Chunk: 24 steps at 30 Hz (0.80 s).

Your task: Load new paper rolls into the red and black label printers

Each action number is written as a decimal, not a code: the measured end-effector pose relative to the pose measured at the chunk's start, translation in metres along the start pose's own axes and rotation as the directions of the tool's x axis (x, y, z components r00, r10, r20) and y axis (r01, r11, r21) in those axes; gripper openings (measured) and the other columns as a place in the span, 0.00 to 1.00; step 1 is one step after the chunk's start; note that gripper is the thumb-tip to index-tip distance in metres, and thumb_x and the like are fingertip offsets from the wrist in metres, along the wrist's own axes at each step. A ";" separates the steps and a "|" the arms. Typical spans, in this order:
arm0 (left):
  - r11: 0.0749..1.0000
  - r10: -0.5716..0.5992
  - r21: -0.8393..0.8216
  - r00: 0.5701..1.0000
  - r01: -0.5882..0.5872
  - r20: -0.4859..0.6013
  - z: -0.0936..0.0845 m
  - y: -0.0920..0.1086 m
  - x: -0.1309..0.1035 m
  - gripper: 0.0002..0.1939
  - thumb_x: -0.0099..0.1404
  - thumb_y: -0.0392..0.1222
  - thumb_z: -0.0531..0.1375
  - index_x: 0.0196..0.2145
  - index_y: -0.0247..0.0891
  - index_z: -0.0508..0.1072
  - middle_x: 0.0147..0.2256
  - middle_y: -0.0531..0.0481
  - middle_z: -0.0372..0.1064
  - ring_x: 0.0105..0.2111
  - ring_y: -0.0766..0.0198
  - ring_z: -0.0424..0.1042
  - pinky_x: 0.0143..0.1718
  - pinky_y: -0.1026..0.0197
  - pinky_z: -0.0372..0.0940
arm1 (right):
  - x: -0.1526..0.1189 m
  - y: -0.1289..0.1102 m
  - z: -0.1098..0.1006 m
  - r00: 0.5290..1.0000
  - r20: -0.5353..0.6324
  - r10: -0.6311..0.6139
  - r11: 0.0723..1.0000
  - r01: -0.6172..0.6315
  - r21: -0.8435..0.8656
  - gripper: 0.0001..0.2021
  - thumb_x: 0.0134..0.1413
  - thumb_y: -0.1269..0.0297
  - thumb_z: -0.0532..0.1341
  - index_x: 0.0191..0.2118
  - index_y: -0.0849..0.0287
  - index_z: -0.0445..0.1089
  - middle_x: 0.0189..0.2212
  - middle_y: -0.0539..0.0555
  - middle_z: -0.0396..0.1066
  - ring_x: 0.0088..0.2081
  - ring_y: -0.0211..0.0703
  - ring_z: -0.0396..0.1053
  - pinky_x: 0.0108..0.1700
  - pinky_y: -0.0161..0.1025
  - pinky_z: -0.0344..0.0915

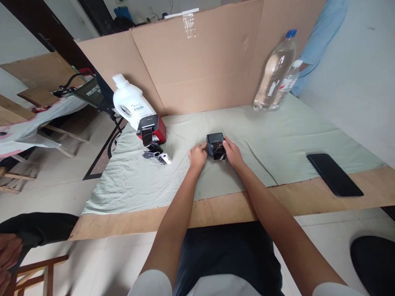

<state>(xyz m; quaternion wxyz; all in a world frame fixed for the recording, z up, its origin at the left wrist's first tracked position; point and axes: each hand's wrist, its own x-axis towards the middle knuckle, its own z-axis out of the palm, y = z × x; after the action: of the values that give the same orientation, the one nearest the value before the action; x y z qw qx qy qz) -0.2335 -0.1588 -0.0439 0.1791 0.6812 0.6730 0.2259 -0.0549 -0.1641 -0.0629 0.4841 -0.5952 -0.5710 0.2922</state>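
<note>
A small dark grey printer (215, 138) sits on the cloth in front of me, with a glossy black printed strip (219, 151) hanging from its front. My left hand (198, 156) grips its left side, fingers curled against the casing. On the opposite side my right hand (233, 152) holds it, thumb near the front edge. To the left stands a red and black printer (159, 130) with a similar dark strip hanging out. Beside that printer lie small paper rolls (156, 156), some dark and one white.
A white detergent bottle (132, 100) stands behind the red printer. Two clear bottles (274, 74) lean by the cardboard screen (203, 65) at the back right. A black phone (335, 174) lies near the table's front edge. Other people's hands (9, 255) and a blue sleeve (324, 37) show at the sides.
</note>
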 end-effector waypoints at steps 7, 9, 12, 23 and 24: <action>1.000 -0.004 -0.007 1.000 0.004 0.016 0.000 -0.002 0.001 0.29 0.72 0.32 0.50 0.63 0.49 0.77 0.51 0.43 0.79 0.58 0.49 0.73 0.61 0.45 0.61 | 0.000 0.000 0.000 1.000 -0.001 -0.020 1.000 0.020 0.003 0.43 0.62 0.28 0.48 0.62 0.59 0.76 0.61 0.64 0.75 0.64 0.64 0.69 0.70 0.61 0.58; 1.000 -0.002 -0.013 1.000 0.003 0.021 0.000 -0.002 0.001 0.30 0.72 0.32 0.49 0.63 0.48 0.76 0.52 0.43 0.79 0.59 0.49 0.72 0.62 0.44 0.60 | 0.000 0.001 0.000 1.000 -0.003 -0.018 1.000 0.018 0.007 0.43 0.63 0.28 0.48 0.62 0.60 0.75 0.63 0.64 0.74 0.64 0.63 0.69 0.70 0.61 0.58; 1.000 0.001 -0.016 1.000 0.000 0.023 0.000 -0.002 0.000 0.30 0.72 0.32 0.48 0.64 0.48 0.76 0.53 0.42 0.78 0.60 0.48 0.71 0.62 0.44 0.60 | 0.000 0.002 0.000 1.000 -0.002 -0.014 1.000 0.014 0.013 0.42 0.63 0.29 0.48 0.63 0.59 0.75 0.63 0.63 0.74 0.65 0.62 0.69 0.70 0.61 0.58; 1.000 0.001 0.002 1.000 -0.001 0.018 -0.002 0.001 -0.002 0.30 0.72 0.32 0.49 0.64 0.48 0.76 0.52 0.42 0.78 0.60 0.48 0.71 0.62 0.45 0.60 | 0.001 0.004 -0.001 1.000 -0.001 0.007 1.000 -0.007 0.021 0.45 0.61 0.26 0.48 0.63 0.60 0.75 0.64 0.64 0.73 0.65 0.63 0.68 0.71 0.60 0.57; 1.000 0.000 0.004 1.000 0.000 0.016 -0.003 0.002 -0.003 0.30 0.72 0.32 0.49 0.64 0.48 0.76 0.52 0.42 0.78 0.60 0.48 0.71 0.62 0.45 0.60 | 0.001 0.004 -0.001 1.000 0.004 0.007 1.000 -0.007 0.016 0.46 0.61 0.26 0.48 0.63 0.61 0.74 0.64 0.64 0.73 0.65 0.63 0.68 0.71 0.60 0.57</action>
<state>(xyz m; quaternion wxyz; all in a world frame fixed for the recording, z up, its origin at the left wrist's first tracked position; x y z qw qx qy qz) -0.2337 -0.1616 -0.0410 0.1828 0.6834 0.6720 0.2190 -0.0523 -0.1630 -0.0658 0.4866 -0.5928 -0.5674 0.2997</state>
